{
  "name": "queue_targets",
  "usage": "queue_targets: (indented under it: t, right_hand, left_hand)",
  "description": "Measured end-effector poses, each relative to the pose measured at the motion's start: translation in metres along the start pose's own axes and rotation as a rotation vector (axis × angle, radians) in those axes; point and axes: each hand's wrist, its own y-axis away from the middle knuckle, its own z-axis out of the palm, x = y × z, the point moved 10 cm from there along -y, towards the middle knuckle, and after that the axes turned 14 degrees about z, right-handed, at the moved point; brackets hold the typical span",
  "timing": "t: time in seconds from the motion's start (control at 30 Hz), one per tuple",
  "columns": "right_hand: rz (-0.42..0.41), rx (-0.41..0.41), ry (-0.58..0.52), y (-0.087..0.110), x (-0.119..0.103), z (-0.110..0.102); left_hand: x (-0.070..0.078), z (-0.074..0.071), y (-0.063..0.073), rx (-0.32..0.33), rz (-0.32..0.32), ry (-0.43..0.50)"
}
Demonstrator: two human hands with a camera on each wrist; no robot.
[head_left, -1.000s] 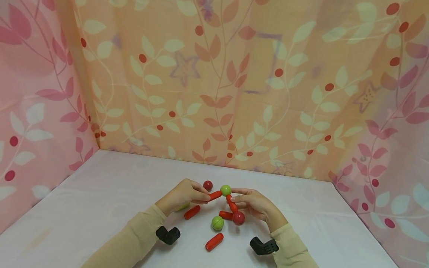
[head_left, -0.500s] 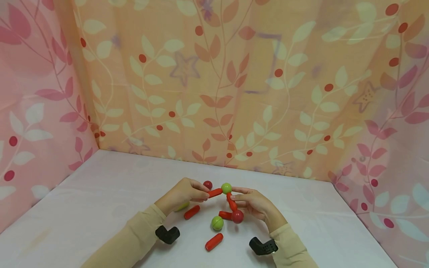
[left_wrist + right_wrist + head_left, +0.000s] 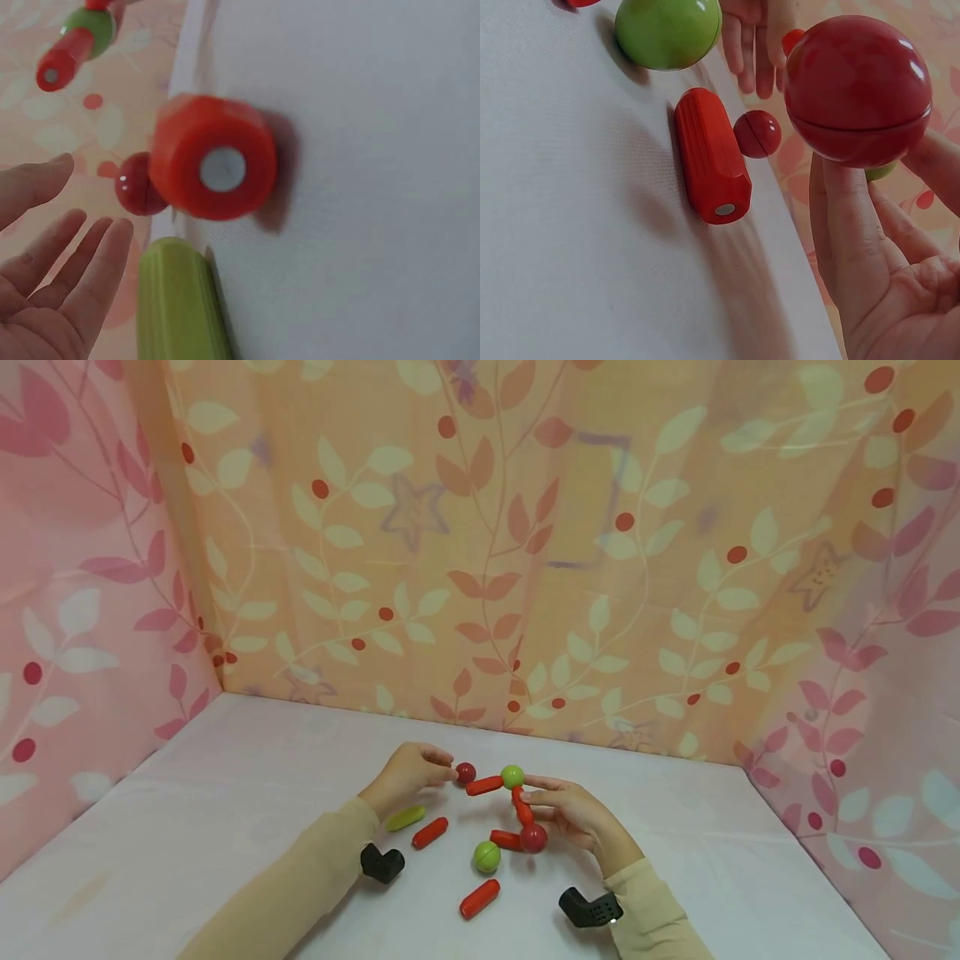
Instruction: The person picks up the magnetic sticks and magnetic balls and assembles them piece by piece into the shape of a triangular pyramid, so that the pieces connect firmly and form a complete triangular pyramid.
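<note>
Right hand (image 3: 576, 817) pinches the chain (image 3: 523, 814) above the tabletop (image 3: 712, 835); left hand (image 3: 407, 777), relaxed and empty, is beside a red ball (image 3: 467, 772). The chain seems light, stiff, apt to fold; best gripped near its green ball (image 3: 513, 777).

Right grip (image 3: 891, 281) — cut off, right wrist view

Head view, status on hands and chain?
Left hand beside loose red ball, contact unclear. Right hand holding chain. No obstruction seen.
</note>
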Motion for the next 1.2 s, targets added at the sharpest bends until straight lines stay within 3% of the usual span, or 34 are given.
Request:
queue_targets:
  t: [0.07,0.4,0.63,0.87,1.03,1.2]
  right_hand:
    - [-0.001,0.001,-0.003,0.000,0.000,-0.001]
    - [-0.008,0.025,-0.039,-0.003,0.001,-0.009]
    - [0.004,0.086,-0.044,-0.006,0.005,-0.018]
    - [0.005,0.073,-0.056,-0.006,0.005,-0.019]
    - [0.006,0.056,-0.074,-0.006,0.006,-0.017]
    - [0.013,0.062,-0.084,-0.005,0.007,-0.017]
  left_hand:
    - [-0.002,0.002,-0.004,0.001,-0.013,0.013]
    - [-0.003,0.005,-0.017,0.019,-0.022,-0.098]
    - [0.000,0.012,-0.023,-0.029,0.027,-0.186]
    - [0.006,0.022,-0.027,-0.050,0.066,-0.232]
    - [0.010,0.023,-0.025,-0.076,0.103,-0.307]
    - [0.009,0.018,-0.016,-0.089,0.094,-0.277]
